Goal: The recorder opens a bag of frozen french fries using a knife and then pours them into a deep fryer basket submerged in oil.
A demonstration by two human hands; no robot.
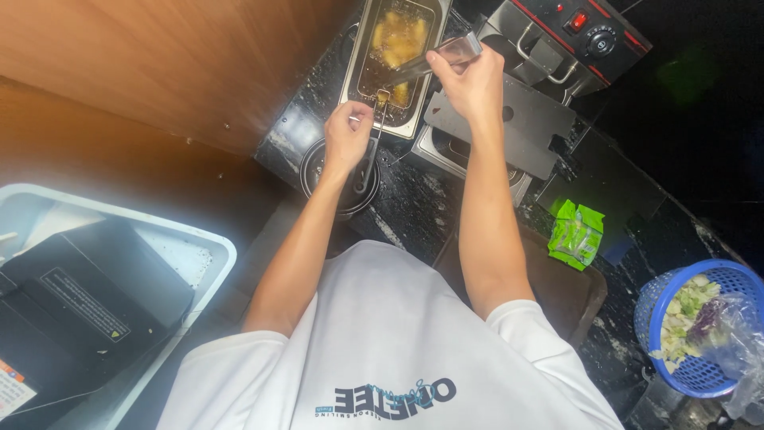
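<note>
Black counter [414,203]: one fryer [395,64], one tongs [434,62], two hands.

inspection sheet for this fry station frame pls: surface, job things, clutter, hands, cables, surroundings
Surface: dark speckled stone counter, worn and smeared.
Job's things: rectangular steel fryer vat holding golden fried pieces; metal tongs; thin metal skewer tool; round black pot.
Clutter: crumpled green plastic wrapper; flat grey metal lid over the second vat.
Hands: left hand grips the skewer tool over the pot; right hand grips the tongs over the vat.
Cables: nothing seen.
Surroundings: blue plastic basket of chopped cabbage; wooden panel; white bin with a black box inside.
</note>
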